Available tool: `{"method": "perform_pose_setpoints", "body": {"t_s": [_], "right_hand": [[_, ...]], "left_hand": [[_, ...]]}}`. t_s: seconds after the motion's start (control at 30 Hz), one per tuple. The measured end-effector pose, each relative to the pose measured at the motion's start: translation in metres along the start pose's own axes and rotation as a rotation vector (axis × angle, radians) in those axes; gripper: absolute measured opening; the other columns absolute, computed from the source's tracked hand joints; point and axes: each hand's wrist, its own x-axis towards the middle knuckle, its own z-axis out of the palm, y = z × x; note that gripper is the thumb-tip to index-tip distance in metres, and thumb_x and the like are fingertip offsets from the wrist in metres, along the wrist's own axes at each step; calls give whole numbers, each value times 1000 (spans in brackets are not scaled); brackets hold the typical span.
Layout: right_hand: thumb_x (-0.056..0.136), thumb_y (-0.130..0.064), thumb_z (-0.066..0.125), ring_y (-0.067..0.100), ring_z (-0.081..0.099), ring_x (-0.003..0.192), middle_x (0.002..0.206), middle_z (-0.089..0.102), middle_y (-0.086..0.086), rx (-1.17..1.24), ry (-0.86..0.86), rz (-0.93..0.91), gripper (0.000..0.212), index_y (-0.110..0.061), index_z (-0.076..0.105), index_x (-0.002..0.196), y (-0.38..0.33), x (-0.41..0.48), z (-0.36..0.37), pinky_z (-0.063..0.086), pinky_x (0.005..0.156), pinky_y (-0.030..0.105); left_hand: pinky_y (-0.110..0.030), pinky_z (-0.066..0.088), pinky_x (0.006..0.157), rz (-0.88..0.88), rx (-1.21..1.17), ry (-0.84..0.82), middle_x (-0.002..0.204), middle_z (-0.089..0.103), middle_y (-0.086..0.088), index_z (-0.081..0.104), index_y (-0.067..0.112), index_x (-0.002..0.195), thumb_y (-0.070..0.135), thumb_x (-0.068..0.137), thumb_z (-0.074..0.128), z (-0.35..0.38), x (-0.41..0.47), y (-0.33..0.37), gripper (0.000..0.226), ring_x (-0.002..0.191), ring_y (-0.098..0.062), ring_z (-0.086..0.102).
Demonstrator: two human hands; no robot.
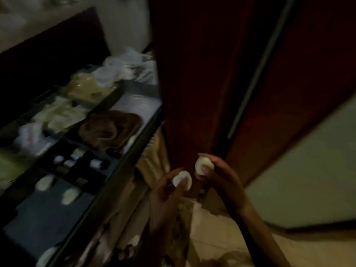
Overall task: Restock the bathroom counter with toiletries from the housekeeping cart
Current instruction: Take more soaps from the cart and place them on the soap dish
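Fingertips first: the thumb and fingers of the left hand (167,191) pinch a small round white piece, the left white disc (182,180), with the thumb laid across its face. Just beside it and a little higher, the right hand (223,180) pinches the right white disc (204,166) the same way, fingers curled around its rim. Both hands are closed on their pieces; the two discs are near each other but not touching, held in the air off the side of the housekeeping cart (38,218), above the pale floor (208,228). What the discs are exactly is hard to tell in this dark, blurred view. Moving out to the left, two more pale ovals (45,183) lie on the cart's flat grey top. Beyond them is a dark tray of small bottles (77,157), their labels unreadable. Further back sits a compartment with a brown coil (107,128), then one of pale yellow packets (86,87), and white cloths (133,64) are heaped at the far end. A beige fabric skirt (152,162) hangs down the cart's side, close to the left hand. Behind the hands stands a dark red door (202,74), which fills the upper right of the view.
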Motion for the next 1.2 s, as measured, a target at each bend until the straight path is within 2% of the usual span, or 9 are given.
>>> {"method": "perform_pose_setpoints", "body": {"t_s": [0.1, 0.17, 0.23, 0.4, 0.57, 0.67, 0.8, 1.0, 1.2], "right_hand": [[87, -11, 61, 12, 66, 99, 106, 71, 0, 6, 200, -54, 24, -13, 66, 111, -16, -42, -76, 54, 77, 23], [87, -11, 61, 18, 66, 102, 106, 70, 6, 59, 377, -65, 25, -12, 66, 112, -19, -73, -123, 55, 84, 29], [87, -12, 62, 18, 65, 99, 104, 70, 7, 109, 549, -86, 28, -13, 65, 114, -20, -108, -166, 55, 82, 29], [84, -11, 63, 20, 66, 87, 103, 68, 15, 200, 955, -152, 34, -12, 62, 118, -17, -200, -247, 56, 76, 27], [84, -12, 66, 29, 67, 87, 100, 69, 17, 239, 1323, -226, 26, -8, 59, 109, -12, -285, -293, 58, 74, 31], [83, -17, 71, 25, 68, 88, 99, 70, 14, 267, 1449, -256, 26, -8, 61, 105, -5, -323, -305, 56, 72, 27], [77, -25, 75, 26, 69, 88, 99, 70, 13, 326, 1575, -262, 32, -12, 62, 103, 6, -357, -320, 56, 73, 29], [76, -26, 74, 23, 70, 86, 99, 70, 12, 361, 1703, -262, 35, -9, 63, 104, 19, -399, -366, 56, 71, 26], [76, -27, 69, 19, 70, 86, 97, 71, 8, 289, 1780, -193, 31, -12, 64, 102, 10, -442, -466, 55, 71, 25]], "left_hand": [[-21, 56, 75, -39, 110, -233, 90, 71, 10, 68, 22, 105, 37, 82, 71, 89, -7, -2, 28, 83, 1, 67], [-22, 58, 74, -89, 26, -329, 84, 73, 15, 67, 24, 98, 15, 86, 68, 145, -25, -5, 15, 84, -2, 68], [-18, 56, 66, -121, -66, -433, 84, 74, 11, 67, 17, 96, 2, 86, 62, 194, -48, -9, 19, 83, -3, 70], [-19, 55, 70, -100, -15, -757, 102, 71, 2, 68, 19, 102, 6, 83, 66, 304, -105, -25, 23, 91, -6, 69], [-26, 56, 77, -63, 141, -1099, 103, 72, 5, 66, 29, 109, 8, 80, 72, 380, -170, -39, 36, 94, -8, 69], [-17, 54, 69, -105, 181, -1268, 98, 73, 2, 68, 16, 110, 2, 80, 71, 405, -209, -44, 34, 89, -8, 70], [-17, 54, 70, -157, 211, -1446, 100, 74, -3, 68, 19, 105, 0, 81, 69, 435, -249, -61, 30, 93, -13, 70], [-24, 54, 74, -198, 300, -1584, 104, 73, -4, 69, 21, 104, 2, 81, 69, 497, -291, -100, 30, 98, -19, 69], [-21, 55, 69, -169, 343, -1666, 102, 71, -5, 69, 20, 103, 2, 80, 70, 606, -342, -119, 29, 92, -16, 70]]}}
